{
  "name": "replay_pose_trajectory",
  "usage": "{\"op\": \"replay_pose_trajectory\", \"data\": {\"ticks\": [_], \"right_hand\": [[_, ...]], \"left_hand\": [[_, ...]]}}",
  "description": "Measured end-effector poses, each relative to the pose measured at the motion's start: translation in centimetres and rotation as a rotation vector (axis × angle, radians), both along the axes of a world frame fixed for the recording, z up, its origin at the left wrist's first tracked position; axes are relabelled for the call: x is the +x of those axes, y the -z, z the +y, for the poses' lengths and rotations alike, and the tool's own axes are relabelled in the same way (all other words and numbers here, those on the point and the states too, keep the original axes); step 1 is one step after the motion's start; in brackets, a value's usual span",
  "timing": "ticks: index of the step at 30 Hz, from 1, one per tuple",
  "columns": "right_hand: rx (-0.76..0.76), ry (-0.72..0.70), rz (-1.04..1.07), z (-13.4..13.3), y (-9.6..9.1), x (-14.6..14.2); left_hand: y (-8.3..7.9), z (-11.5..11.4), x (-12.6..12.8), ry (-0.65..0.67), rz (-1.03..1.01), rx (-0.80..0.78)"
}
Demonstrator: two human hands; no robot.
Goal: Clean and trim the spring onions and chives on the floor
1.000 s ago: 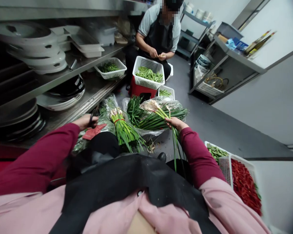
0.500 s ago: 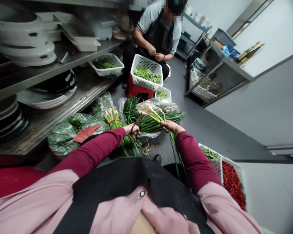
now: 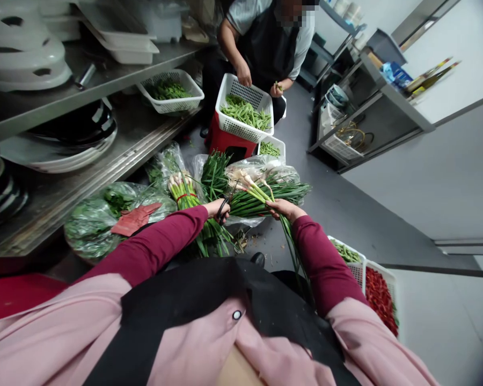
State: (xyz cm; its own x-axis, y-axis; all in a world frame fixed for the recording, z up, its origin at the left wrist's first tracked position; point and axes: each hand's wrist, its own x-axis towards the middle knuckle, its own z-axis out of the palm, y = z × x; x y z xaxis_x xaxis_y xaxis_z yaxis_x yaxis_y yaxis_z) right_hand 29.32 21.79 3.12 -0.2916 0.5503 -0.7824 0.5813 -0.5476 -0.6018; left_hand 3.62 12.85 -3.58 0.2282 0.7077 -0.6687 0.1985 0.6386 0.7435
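My left hand [image 3: 220, 209] is closed around the black handles of a pair of scissors [image 3: 224, 208]. The blades point away from me, near the white root ends of the stalks. In my right hand [image 3: 284, 208] is a small bunch of green garlic [image 3: 260, 192]. Its pale bulbs and stringy roots point up and left, while the long green leaves hang down past my right forearm. A bundle of green garlic tied with a red band [image 3: 187, 196] lies beyond my left forearm. Long thin green leaves [image 3: 247, 203] lie on plastic just behind my hands.
A co-worker [image 3: 265, 37] sits opposite, behind a white basket of green beans [image 3: 245, 112] on a red stool [image 3: 225, 140]. Bagged greens [image 3: 100, 214] lie left, beside a steel shelf [image 3: 145, 147] with dishes. A basket of red chillies [image 3: 380, 300] stands right. Scraps [image 3: 241, 241] litter the floor.
The view has shifted slightly. My hands keep their holds and have hardly moved. The co-worker's hands have parted, one now at the rim of the bean basket.
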Motion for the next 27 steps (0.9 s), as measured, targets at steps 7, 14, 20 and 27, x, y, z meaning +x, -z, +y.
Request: {"op": "replay_pose_trajectory", "data": {"ticks": [7, 14, 20, 27], "right_hand": [[0.0, -0.041, -0.048, 1.3, 1.7, -0.1], [0.055, -0.086, -0.062, 2.4, 3.0, 0.2], [0.176, -0.153, -0.205, 2.0, 2.2, 0.2], [0.303, -0.299, -0.277, 1.4, 2.4, -0.6]], "left_hand": [[0.5, 0.2, 0.3, -0.033, 0.056, 0.024], [1.6, 0.3, -0.7, -0.002, 0.157, 0.021], [1.9, 0.4, -1.1, 0.112, 0.222, 0.122], [1.0, 0.0, -0.7, 0.161, 0.266, 0.163]]}}
